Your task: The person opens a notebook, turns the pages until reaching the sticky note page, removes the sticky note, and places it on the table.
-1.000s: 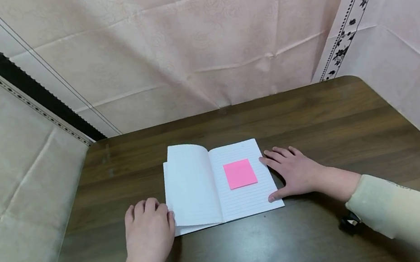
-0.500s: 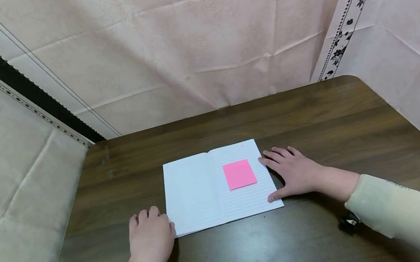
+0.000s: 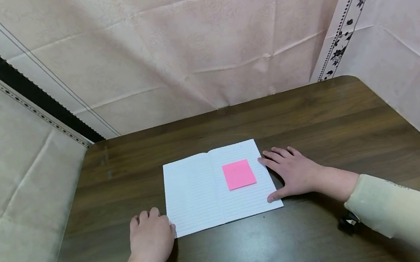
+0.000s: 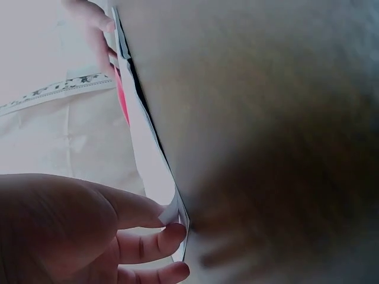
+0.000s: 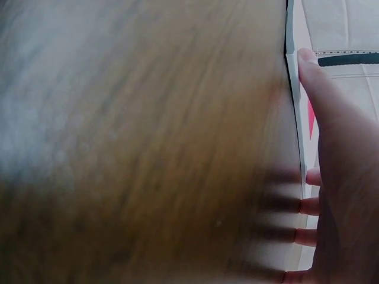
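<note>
An open notebook (image 3: 193, 197) lies on the table with lined pages showing on both sides. On its right page sits a square pink sticky note (image 3: 239, 174). My left hand (image 3: 150, 239) is at the notebook's lower left edge; in the left wrist view its thumb (image 4: 136, 210) and curled fingers pinch that edge, where a page corner bends up. My right hand (image 3: 297, 174) is spread at the right edge. Its thumb rests on the right page near the lower corner, and the index fingertip touches the page edge higher up. The other fingertips reach down to the table beside it.
The dark wooden table (image 3: 254, 252) extends around the notebook on all sides. Behind it hangs a pale patterned cloth (image 3: 196, 41), with more cloth (image 3: 419, 47) at the right and left sides. A dark object (image 3: 348, 222) shows under the right sleeve cuff.
A second ago a leaf on the left side stood curved up; half a second ago it lay flat. The left page's lines now show more plainly. The left hand shifted slightly right; the right hand stayed.
</note>
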A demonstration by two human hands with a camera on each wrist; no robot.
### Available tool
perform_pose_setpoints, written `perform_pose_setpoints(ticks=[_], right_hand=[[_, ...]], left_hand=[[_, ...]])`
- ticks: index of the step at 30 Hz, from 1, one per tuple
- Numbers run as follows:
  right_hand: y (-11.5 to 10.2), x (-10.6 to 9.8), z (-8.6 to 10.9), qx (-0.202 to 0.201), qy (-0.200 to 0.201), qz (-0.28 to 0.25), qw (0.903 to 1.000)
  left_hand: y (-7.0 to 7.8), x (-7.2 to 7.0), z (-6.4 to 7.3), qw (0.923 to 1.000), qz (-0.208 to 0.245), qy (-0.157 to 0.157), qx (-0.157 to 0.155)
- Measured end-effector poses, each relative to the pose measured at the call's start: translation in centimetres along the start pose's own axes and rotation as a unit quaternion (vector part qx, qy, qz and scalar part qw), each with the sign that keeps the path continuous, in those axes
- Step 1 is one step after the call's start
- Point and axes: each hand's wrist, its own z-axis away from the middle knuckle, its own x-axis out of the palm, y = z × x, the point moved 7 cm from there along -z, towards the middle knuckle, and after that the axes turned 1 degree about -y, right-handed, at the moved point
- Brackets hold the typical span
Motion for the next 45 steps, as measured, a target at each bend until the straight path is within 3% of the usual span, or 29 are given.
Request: perform_pose_setpoints(ticks=[8, 16, 22, 31, 38, 45], right_hand=[[0.1, 0.0, 0.0, 0.0, -0.003, -0.002, 1.0], [0.1, 0.1, -0.1, -0.002, -0.001, 0.001, 1.0], [0.0, -0.1, -0.1, -0.003, 0.0, 0.003, 1.0], [0.0, 0.0, 0.0, 0.0, -0.005, 0.002, 1.0], [0.0, 0.0, 0.0, 0.001, -0.004, 0.003, 1.0], [0.1, 0.0, 0.0, 0.003, -0.009, 0.0, 1.0]], left_hand=[[-0.3, -0.1, -0.2, 1.0, 0.002, -0.004, -0.005], [-0.1, -0.2, -1.0, 0.9992, 0.037, -0.015, -0.007], [1.3, -0.6, -2.3, 0.9976, 0.069, -0.01, -0.002], [4.3, -1.4, -4.7, 0.9946, 0.094, 0.017, 0.042], [6.2, -0.2, -6.1, 0.9895, 0.115, -0.043, 0.077], [7.3, 1.2, -6.7, 0.9829, 0.124, -0.106, 0.085]])
